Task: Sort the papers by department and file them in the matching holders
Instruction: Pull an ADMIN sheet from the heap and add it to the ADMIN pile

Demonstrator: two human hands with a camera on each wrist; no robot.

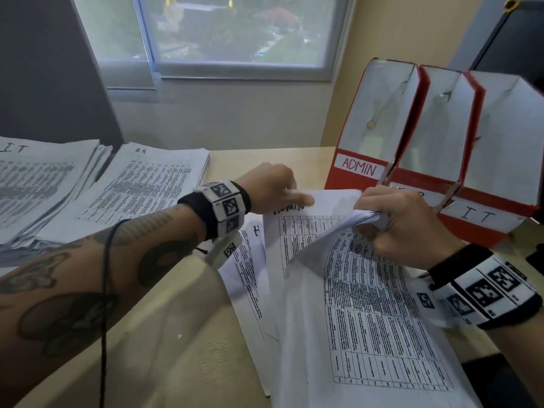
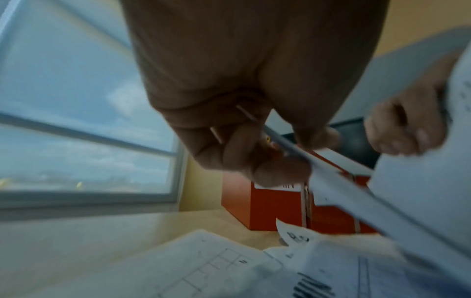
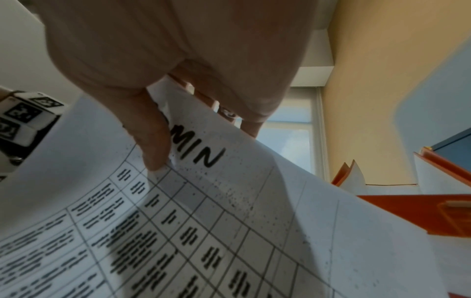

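A loose pile of printed table sheets [image 1: 368,319] lies on the desk in front of me. My left hand [image 1: 297,198] pinches the top edge of a sheet marked ADMIN [image 1: 297,225]; the left wrist view shows thumb and fingers of this left hand [image 2: 288,159] clamped on a thin paper edge. My right hand [image 1: 371,222] grips the bunched upper corners of several sheets, lifted off the pile. In the right wrist view the right hand [image 3: 201,147] holds an ADMIN sheet [image 3: 229,201], thumb on top. Red holders stand behind: ADMIN [image 1: 362,169], a middle one [image 1: 426,160] with its label hidden, IT [image 1: 482,216].
Two sorted stacks lie at the left of the desk [image 1: 176,334]: one headed IT [image 1: 38,187], one beside it [image 1: 147,184] whose heading looks like HR. A window [image 1: 220,33] is behind. A dark panel [image 1: 515,39] stands behind the holders.
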